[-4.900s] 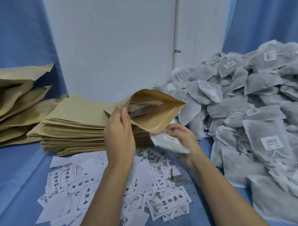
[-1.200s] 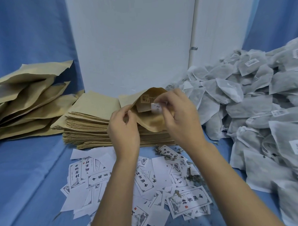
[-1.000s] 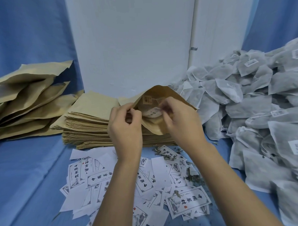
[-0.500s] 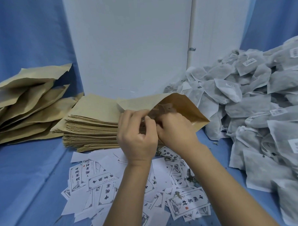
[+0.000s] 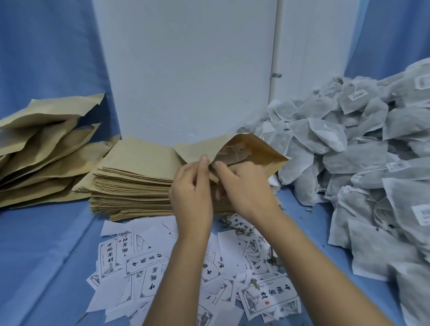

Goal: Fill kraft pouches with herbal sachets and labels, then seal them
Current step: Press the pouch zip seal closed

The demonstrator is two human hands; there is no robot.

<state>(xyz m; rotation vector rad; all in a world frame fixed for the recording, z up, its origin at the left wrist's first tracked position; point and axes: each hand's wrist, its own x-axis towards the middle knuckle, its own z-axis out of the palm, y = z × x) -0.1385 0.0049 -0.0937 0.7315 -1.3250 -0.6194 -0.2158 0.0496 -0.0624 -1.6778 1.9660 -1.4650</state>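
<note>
On my screen all I get of the person is two bare limbs. The slim left forearm (image 5: 174, 281) and right forearm (image 5: 310, 269) fill the lower centre of the frame, uncovered from the bottom edge to the wrists. The left hand (image 5: 190, 195) and right hand (image 5: 245, 187), mid-frame, are bare too. The left thumbnail (image 5: 204, 158) is short and plain.

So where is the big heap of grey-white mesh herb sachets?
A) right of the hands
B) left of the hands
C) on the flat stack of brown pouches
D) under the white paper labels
A: the heap of grey-white mesh herb sachets lies right of the left hand and right hand, which pinch the brown kraft paper pouch.
</note>
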